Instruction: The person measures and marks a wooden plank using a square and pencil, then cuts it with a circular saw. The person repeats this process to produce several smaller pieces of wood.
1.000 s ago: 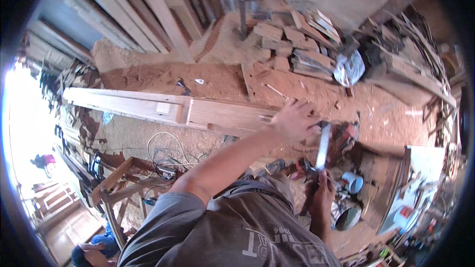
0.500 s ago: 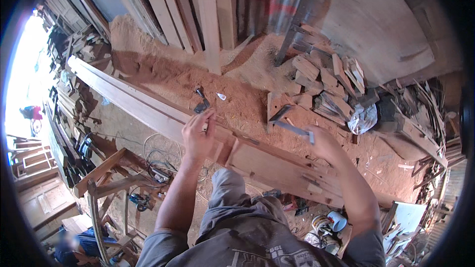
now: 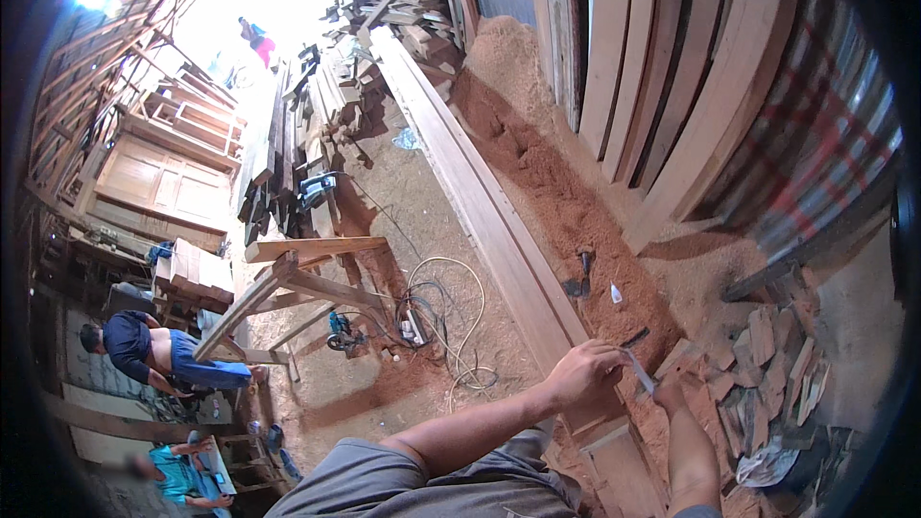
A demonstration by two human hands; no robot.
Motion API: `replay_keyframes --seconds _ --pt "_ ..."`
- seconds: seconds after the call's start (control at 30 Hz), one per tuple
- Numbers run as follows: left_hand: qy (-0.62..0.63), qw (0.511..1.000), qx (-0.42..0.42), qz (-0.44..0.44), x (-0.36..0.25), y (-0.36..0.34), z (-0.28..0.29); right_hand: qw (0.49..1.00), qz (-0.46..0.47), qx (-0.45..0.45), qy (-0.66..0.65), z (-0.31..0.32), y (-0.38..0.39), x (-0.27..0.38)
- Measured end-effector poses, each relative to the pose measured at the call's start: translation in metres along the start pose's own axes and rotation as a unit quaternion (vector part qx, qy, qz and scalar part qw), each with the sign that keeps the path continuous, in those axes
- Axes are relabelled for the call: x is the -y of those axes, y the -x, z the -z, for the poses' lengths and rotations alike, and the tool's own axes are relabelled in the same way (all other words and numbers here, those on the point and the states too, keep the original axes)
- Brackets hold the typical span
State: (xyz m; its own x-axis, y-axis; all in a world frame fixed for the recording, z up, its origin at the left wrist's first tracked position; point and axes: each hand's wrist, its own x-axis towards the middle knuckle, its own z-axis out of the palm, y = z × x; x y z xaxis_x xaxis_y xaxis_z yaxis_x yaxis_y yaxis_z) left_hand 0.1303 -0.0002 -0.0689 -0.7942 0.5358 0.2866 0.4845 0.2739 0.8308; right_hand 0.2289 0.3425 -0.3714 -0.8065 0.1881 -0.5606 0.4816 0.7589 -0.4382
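A long pale timber beam (image 3: 489, 230) with a lengthwise step runs diagonally from the far end of the yard to my body. Over its near part, my left hand (image 3: 587, 371) has its fingers curled, pinched on something small I cannot make out. Just right of it, my right hand (image 3: 672, 393) grips the metal blade of a square (image 3: 641, 374), its dark stock angled away beside my left fingers. A jointed block section (image 3: 614, 460) of the beam lies below both hands.
A wooden trestle (image 3: 317, 249), coiled cables (image 3: 451, 364) and power tools (image 3: 341, 326) stand left. Planks (image 3: 720, 86) lean at the right; offcuts (image 3: 767, 364) heap near my right. Two co-workers (image 3: 153, 355) (image 3: 182, 475) are at far left; another person (image 3: 257, 38) is at the bright opening.
My view has swung left along the beam. Since half a second ago, my hands have come closer together, with the square now at my left fingers.
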Motion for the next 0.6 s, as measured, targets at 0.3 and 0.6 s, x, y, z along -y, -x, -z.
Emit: replay_keyframes --seconds 0.3,0.6 --pt "-0.014 0.998 0.01 -0.055 0.006 0.004 -0.003 0.996 0.085 -0.04 0.01 0.138 0.132 0.09" --pt "-0.044 0.959 0.21 -0.184 -0.119 0.034 -0.095 0.882 -0.192 -0.34 -0.264 0.237 0.514 -0.098"
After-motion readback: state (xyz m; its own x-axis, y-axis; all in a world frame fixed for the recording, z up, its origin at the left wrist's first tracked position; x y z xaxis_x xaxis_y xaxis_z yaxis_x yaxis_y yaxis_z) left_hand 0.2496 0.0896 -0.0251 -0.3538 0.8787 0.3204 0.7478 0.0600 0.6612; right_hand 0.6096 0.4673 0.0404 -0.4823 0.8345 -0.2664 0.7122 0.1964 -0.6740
